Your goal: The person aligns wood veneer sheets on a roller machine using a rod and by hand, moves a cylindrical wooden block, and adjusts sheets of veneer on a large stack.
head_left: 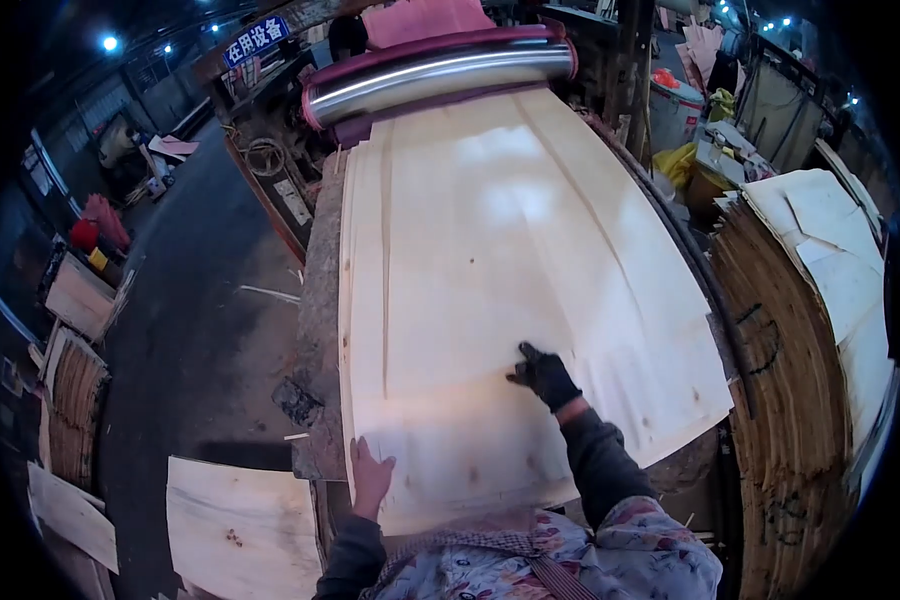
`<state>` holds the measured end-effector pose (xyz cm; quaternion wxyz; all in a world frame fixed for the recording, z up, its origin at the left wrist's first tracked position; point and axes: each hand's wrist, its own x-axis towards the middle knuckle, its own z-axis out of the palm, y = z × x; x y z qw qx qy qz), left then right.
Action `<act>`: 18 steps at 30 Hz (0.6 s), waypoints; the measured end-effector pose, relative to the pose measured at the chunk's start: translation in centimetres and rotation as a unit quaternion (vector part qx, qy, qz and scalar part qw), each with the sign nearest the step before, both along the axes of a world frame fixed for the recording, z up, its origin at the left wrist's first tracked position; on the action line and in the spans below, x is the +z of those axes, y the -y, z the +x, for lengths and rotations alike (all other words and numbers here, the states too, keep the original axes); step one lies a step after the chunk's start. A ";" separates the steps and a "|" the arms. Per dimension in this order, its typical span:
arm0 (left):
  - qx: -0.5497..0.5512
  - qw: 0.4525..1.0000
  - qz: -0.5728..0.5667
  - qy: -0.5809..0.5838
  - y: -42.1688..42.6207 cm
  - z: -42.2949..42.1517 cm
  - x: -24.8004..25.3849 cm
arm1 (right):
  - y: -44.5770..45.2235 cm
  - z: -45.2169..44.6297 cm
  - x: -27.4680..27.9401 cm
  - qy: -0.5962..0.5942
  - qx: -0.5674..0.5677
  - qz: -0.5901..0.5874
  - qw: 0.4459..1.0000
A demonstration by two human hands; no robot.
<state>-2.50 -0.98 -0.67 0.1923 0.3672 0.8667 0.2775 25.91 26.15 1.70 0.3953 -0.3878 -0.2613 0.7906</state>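
Head view: The pale wood sheets (470, 300) lie stacked on the worktable (318, 430), extending from the near edge to the metal roller (440, 82) at the far edge. The left hand (372, 476), ungloved, is located at the near-left corner of the worktable; its fingers are spread over the left margin of the top sheet. The right hand (547, 377), in a dark glove, is positioned over the near half, right of center; index finger and thumb stand apart. Contact with the surface cannot be determined. A tall veneer stack (785, 420) stands beyond the right edge.
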 end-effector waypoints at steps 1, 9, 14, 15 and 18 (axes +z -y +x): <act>-0.009 0.998 0.002 -0.057 0.1 0.6 -0.1 | -2.0 -0.8 -0.1 -0.030 0.002 -0.013 0.999; -0.003 0.999 0.023 0.023 0.4 0.3 -0.4 | -5.9 -4.3 -2.8 -0.169 0.004 -0.023 0.985; 0.036 0.990 0.081 0.105 1.0 -1.4 -1.5 | 3.8 -1.2 -4.4 -0.109 0.131 -0.034 0.985; 0.044 0.972 0.116 0.200 1.1 -2.2 -1.6 | 6.3 0.0 -4.4 -0.112 0.160 -0.036 0.980; 0.051 0.931 0.174 0.318 1.4 -3.0 0.2 | 12.9 3.5 -2.6 -0.117 0.230 -0.066 0.964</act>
